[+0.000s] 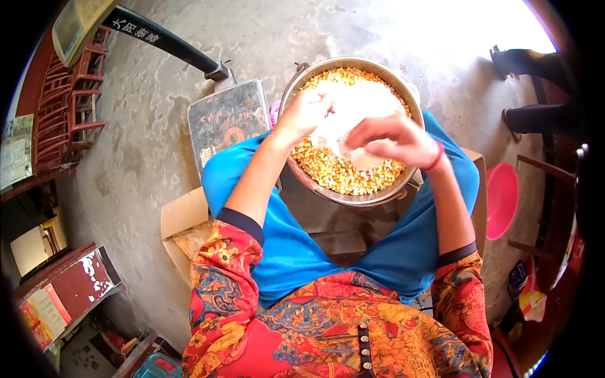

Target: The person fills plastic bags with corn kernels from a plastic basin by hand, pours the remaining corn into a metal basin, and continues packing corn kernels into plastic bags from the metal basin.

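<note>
Head view. One metal pot point(353, 200), round, set between your knees in blue trousers point(242, 183), filled with yellow corn kernels point(337, 176). One pale patch point(362, 101) over the kernels, washed out by glare; its nature cannot be told.

Your left hand point(309, 113): above the left side of the pot, fingers curled in a narrow grip; you cannot tell from this view whether anything is held. Your right hand point(397, 138), red band point(436, 159) at the wrist: over the right side of the pot, fingers bent and pointing inward across the pale patch; contents of the grip, if any, cannot be told.

Surroundings: one platform scale point(220, 104) to the left of the pot; cardboard point(184, 214) beside your left leg; one pink basin point(502, 201) to your right; stacked wooden chairs point(72, 120), far left; another person's legs point(535, 118), upper right.
</note>
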`<state>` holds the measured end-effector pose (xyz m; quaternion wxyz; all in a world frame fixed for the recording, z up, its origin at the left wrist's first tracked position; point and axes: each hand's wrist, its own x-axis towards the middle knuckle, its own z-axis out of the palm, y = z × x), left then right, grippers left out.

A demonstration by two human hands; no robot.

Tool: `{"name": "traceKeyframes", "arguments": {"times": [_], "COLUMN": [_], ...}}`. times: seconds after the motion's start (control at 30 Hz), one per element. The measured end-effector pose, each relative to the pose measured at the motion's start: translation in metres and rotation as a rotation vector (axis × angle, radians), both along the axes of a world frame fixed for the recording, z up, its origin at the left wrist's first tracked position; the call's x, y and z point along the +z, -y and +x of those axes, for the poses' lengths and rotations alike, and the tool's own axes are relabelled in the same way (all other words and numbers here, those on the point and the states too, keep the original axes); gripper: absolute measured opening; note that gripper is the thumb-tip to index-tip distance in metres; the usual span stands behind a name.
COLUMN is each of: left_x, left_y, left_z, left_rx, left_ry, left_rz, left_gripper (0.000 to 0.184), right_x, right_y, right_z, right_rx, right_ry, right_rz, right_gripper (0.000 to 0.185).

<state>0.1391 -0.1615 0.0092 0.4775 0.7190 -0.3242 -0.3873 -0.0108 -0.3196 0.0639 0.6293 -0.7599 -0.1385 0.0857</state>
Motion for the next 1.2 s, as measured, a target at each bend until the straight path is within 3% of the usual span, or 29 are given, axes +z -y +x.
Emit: {"name": "traceKeyframes", "arguments": {"times": [0.07,0.1,0.13,0.2,0.27,0.33,0.4,0.43,0.47,0.53,0.6,0.63,0.67,0.73,0.8,0.87,0.93,1.0,1.07,1.13,1.17,1.2], "left_x": [0.008,0.017,0.025,0.039,0.037,0.033,0.025,0.009,-0.006,-0.001,0.003,0.010,0.008,0.009,0.012,0.009,0.013,0.015,0.014,0.010,0.009,0.005], "left_y": [0.004,-0.001,0.000,0.003,-0.002,-0.003,-0.007,-0.008,-0.010,-0.010,-0.010,-0.009,-0.007,-0.001,-0.011,-0.014,-0.013,-0.007,-0.009,-0.011,-0.009,-0.008], "left_z": [0.001,0.005,0.002,0.000,0.007,0.007,0.004,0.009,0.012,0.015,0.025,0.022,0.020,0.017,0.021,0.029,0.029,0.006,0.003,0.002,0.004,0.007], "left_rx": [0.261,0.224,0.219,0.290,0.200,-0.080,-0.077,-0.072,-0.068,-0.025,0.161,0.279,0.279,0.508,0.452,0.129,0.031,-0.026,-0.050,-0.123,-0.093,-0.095], "left_ry": [-0.512,-0.666,-0.669,-0.827,-0.886,-0.438,-0.342,-0.146,0.050,0.004,0.095,-0.166,-0.166,-0.563,-0.638,-0.987,-0.985,-0.140,-0.100,0.107,0.069,0.067], "left_rz": [-0.082,-0.084,-0.081,-0.159,-0.155,-0.118,-0.079,-0.009,0.063,0.036,0.049,-0.139,-0.138,-0.251,-0.149,-0.299,-0.244,-0.211,-0.094,0.043,0.081,0.082], "left_gripper": [0.028,0.029,0.029,0.032,0.029,0.025,0.018,0.016,0.016,0.023,0.027,0.029,0.029,0.029,0.031,0.032,0.030,0.029,0.026,0.021,0.018,0.018], "right_x": [-0.016,-0.034,-0.049,-0.058,-0.048,-0.056,-0.063,-0.048,-0.050,-0.049,-0.047,-0.051,-0.053,-0.050,-0.049,-0.048,-0.033,-0.034,-0.069,-0.064,-0.062,-0.065], "right_y": [-0.026,-0.027,-0.026,-0.020,-0.013,-0.002,0.010,0.011,0.011,0.007,0.000,-0.003,-0.005,-0.002,0.001,0.006,0.010,0.021,0.023,0.017,0.014,0.009], "right_z": [-0.002,-0.005,-0.006,-0.007,-0.007,-0.009,-0.011,-0.008,-0.009,-0.007,-0.012,-0.013,-0.014,-0.016,-0.016,-0.013,-0.008,0.000,-0.002,-0.003,-0.003,0.000], "right_rx": [-0.206,-0.211,-0.330,-0.445,-0.269,-0.415,-0.387,-0.318,-0.316,-0.203,-0.160,-0.126,-0.093,-0.039,-0.027,-0.163,-0.368,-0.495,-0.687,-0.650,-0.610,-0.548], "right_ry": [0.133,0.131,0.247,0.364,-0.162,0.124,0.105,-0.060,-0.060,0.156,0.120,0.114,0.109,0.017,-0.039,-0.002,-0.163,-0.152,0.107,0.040,-0.028,0.116], "right_rz": [-0.416,-0.414,-0.673,-0.939,-1.100,-0.869,-0.726,-0.788,-0.788,-0.635,-0.627,-0.602,-0.577,-0.620,-0.564,-0.541,-0.365,-0.552,-0.651,-0.757,-0.863,-0.730], "right_gripper": [0.026,0.026,0.029,0.032,0.031,0.021,0.018,0.012,0.012,0.009,0.010,0.008,0.007,0.006,0.011,0.038,0.043,0.040,0.031,0.031,0.034,0.046]}}
